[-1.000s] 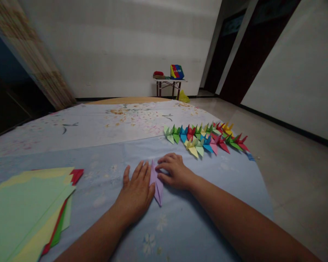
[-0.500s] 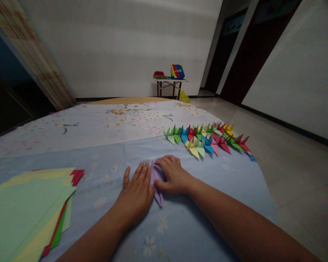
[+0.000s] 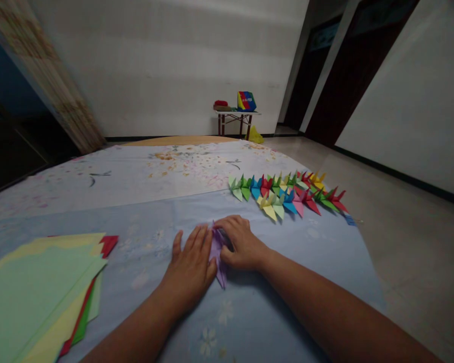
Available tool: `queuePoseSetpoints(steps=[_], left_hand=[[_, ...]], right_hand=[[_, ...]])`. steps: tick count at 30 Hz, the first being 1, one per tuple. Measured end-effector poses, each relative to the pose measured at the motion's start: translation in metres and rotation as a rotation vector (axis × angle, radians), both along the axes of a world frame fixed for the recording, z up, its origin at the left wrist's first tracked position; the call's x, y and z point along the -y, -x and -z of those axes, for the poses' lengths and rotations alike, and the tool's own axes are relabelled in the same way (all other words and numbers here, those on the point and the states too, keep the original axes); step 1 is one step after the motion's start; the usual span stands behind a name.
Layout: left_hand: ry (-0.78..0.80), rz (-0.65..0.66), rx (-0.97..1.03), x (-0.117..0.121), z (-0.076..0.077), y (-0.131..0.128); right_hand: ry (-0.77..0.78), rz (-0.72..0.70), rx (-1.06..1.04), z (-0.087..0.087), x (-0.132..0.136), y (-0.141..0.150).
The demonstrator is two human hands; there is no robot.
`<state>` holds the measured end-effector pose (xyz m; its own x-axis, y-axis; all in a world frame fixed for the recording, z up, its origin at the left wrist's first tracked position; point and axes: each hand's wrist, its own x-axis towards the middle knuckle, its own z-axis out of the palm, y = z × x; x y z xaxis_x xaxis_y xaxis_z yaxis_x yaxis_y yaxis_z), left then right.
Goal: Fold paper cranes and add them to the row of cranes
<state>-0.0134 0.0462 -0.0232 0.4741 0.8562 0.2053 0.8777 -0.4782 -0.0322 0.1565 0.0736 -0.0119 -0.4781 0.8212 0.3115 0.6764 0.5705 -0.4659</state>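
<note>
A narrow piece of folded purple paper [image 3: 218, 252], pointed at its near end, lies on the blue cloth between my two hands. My left hand [image 3: 191, 262] rests flat with its fingers stretched out, its inner edge and thumb pressing on the paper's left side. My right hand [image 3: 240, 244] is curled over the right side, fingertips at the far end and thumb lower down on the paper's edge. Its fingers cover part of the far tip. Beyond my right hand stand several folded paper cranes [image 3: 278, 194] in many colours, set in rows.
At the left lies a stack of coloured paper sheets [image 3: 34, 287], green and yellow on top with red below. A blue flowered cloth [image 3: 287, 302] and a white flowered one [image 3: 196, 171] cover the table. Against the far wall stands a small table [image 3: 236, 113] with a colourful box [image 3: 246, 101].
My right thumb has shifted slightly along the purple paper, showing more of its middle. My left hand stays nearly in place. The view has tilted very slightly.
</note>
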Motion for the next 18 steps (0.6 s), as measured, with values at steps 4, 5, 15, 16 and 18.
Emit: queuePoseSetpoints(steps=[4,5,15,16,18], left_hand=[[-0.01,-0.001,0.05,0.0,-0.011,-0.005],[0.004,0.021,0.058,0.0,-0.015,-0.006],[0.106,0.146,0.034,-0.001,-0.021,-0.001],[0.105,0.151,0.031,-0.002,-0.021,-0.001],[0.106,0.155,0.031,-0.002,-0.02,0.0]], right_hand=[[-0.016,0.003,-0.025,0.001,0.0,0.0],[-0.015,0.004,-0.028,0.001,0.0,0.0],[0.037,0.089,-0.126,0.004,-0.008,-0.005],[0.048,0.114,-0.124,0.005,-0.009,-0.006],[0.071,0.144,-0.105,0.007,-0.012,-0.008]])
